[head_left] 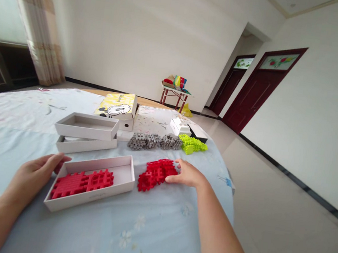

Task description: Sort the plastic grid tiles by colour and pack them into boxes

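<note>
A shallow white box [131, 177] lies at an angle in front of me, with flat red interlocking building blocks [83, 181] in its left and middle part. My left hand [38, 171] is at the box's far left corner, fingers curled over the rim and closed on it. To the right of the box, more red building blocks [156, 174] form a loose row on the tablecloth. My right hand [186, 173] grips the right end of that row between thumb and fingers; its other fingers are partly hidden.
Two stacked white box parts [85, 133] stand behind the filled box. Farther right lie grey blocks [144, 140] and lime-green blocks [193, 145]. A yellow cartoon box [118, 105] and a small white box [177, 126] sit behind. The round table's edge curves along the right.
</note>
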Demonstrator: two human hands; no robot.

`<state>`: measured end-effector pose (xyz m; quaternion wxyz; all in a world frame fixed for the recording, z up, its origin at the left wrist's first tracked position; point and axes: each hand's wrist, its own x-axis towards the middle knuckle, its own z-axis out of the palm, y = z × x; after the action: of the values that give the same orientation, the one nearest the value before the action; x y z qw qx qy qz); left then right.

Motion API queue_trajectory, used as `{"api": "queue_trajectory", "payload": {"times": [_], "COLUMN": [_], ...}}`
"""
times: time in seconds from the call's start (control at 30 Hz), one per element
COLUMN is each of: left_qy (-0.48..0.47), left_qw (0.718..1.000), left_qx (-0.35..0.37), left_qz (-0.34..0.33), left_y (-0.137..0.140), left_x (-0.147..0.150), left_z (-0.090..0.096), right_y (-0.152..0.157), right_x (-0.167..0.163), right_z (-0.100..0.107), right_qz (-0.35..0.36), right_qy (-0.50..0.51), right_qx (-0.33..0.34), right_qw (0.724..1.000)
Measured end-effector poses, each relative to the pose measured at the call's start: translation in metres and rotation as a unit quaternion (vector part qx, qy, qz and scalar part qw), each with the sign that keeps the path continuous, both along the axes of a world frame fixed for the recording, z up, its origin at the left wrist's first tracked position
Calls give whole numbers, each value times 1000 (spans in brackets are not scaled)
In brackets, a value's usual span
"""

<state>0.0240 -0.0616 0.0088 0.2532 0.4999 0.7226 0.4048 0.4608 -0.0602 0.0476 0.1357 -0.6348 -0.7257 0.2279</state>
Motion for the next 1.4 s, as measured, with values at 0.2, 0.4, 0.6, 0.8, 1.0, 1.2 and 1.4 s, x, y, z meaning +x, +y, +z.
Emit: {"api": "queue_trajectory", "payload": {"times": [0.2, 0.4, 0.6, 0.8, 1.0, 1.2, 1.4], "left_qy": [25, 39, 33, 36, 24, 41, 39], "left_qw": [1000, 996, 999, 999, 999, 998, 998], "left_qx": [17, 73, 11, 17, 17, 26, 30], "left_qz": [3, -22, -6, -21, -27, -26, -29], "left_y": [-1, -9, -1, 2, -2, -3, -1], "left_x": [0, 6, 1, -2, 3, 5, 3], "left_z": [-1, 1, -1, -5, 2, 5, 3], "right_y": [-2, 3, 32, 51, 56, 55, 54], "right_x": [2, 24, -7, -31, -26, -29, -37], "right_z": [1, 17, 19, 16, 9, 4, 6], "right_qz": [7, -33, -38, 3, 47, 26, 25], "right_qy": [-35, 2, 42, -67, -126, -134, -138], "right_qx": [-10, 46, 119, 61, 22, 33, 31], "right_qw": [999, 998, 991, 996, 991, 990, 990]}}
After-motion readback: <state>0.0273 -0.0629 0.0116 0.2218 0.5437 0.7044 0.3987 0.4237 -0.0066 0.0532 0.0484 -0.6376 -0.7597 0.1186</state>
